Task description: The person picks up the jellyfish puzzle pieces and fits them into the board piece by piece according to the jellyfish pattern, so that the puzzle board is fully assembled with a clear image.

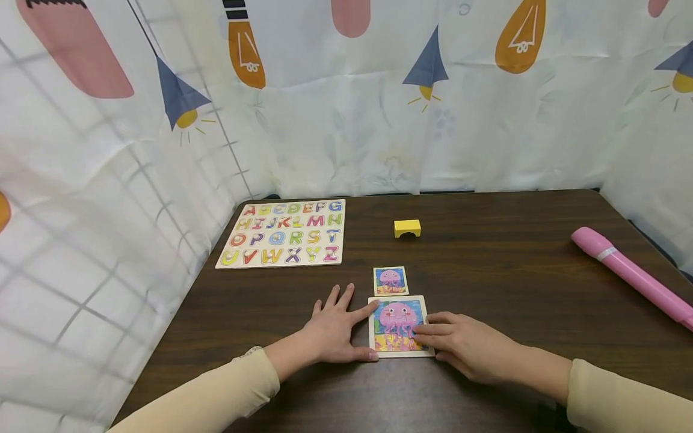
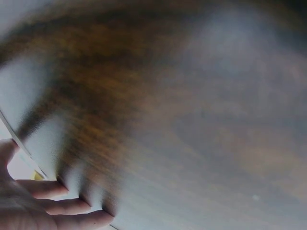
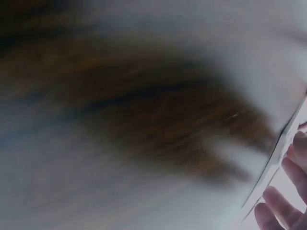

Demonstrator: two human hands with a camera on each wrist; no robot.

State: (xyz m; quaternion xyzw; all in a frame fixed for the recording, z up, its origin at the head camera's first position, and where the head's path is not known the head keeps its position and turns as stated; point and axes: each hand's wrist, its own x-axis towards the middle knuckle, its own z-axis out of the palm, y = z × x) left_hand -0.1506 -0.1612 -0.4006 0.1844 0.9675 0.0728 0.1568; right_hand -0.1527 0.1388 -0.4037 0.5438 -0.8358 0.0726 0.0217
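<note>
A square jellyfish puzzle (image 1: pixel 397 313) in a pale frame lies flat on the table, its picture showing a pink jellyfish on blue and yellow. My left hand (image 1: pixel 338 331) is spread out at its left, with the index fingertip and thumb tip touching the frame's left side. On the right, my right hand (image 1: pixel 468 346) rests its fingers over the puzzle's right edge and lower right part, hiding some of it. A smaller card (image 1: pixel 390 281) with the same jellyfish picture lies just beyond the frame. The left wrist view has spread fingers (image 2: pixel 76 220) low at the left; table fills most of both wrist views.
An alphabet board (image 1: pixel 281 233) with coloured letters lies at the back left. A yellow arched block (image 1: pixel 407 228) stands behind the card. A long pink stick-like object (image 1: pixel 633 270) lies along the right side. Printed curtains (image 1: pixel 352 138) enclose the table's back and sides.
</note>
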